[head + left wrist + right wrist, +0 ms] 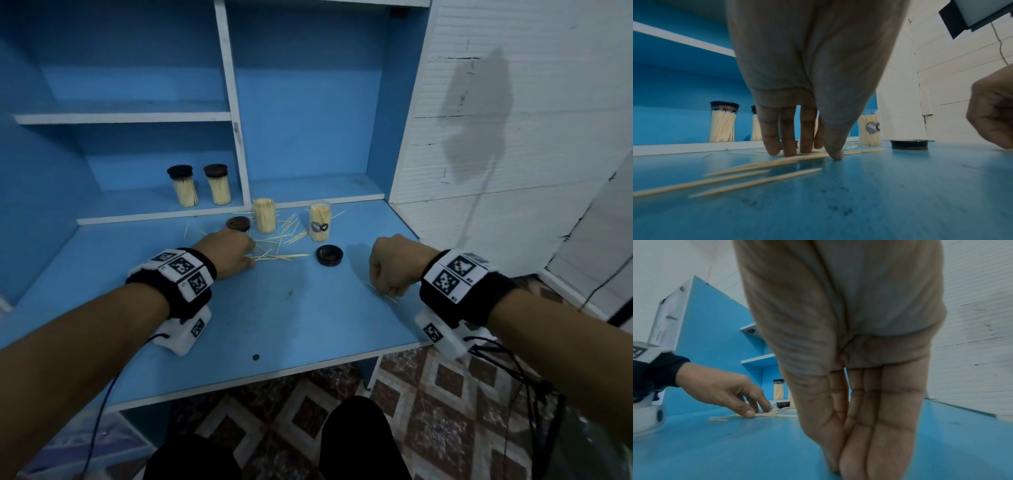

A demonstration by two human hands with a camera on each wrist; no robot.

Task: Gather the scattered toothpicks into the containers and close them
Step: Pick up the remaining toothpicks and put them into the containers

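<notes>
Nearest, past the person's dark-clad knees, a brown-and-cream patterned tile floor [301, 407] runs under the front edge of a blue desk [274, 325], its top scuffed with small dark marks. On the right of the desk the right hand [394, 267] points its fingers [869, 451] straight down, pressed close together with the tips on the surface by a few stray toothpicks (whether any are pinched between them cannot be told). On the left, the left hand [226, 253] has its straight fingers [789, 133] and thumb set down on the scattered toothpicks [284, 240], pressing rather than gripping. A dark lid [329, 255] lies between the hands, another lid [238, 224] just beyond the left hand. Behind the scatter stand two open containers [264, 216], both holding toothpicks, the right one labelled. Further back, in the lower left shelf bay [137, 205], two capped containers [183, 186] stand side by side. A white ribbed wall [531, 120] closes the right side.
</notes>
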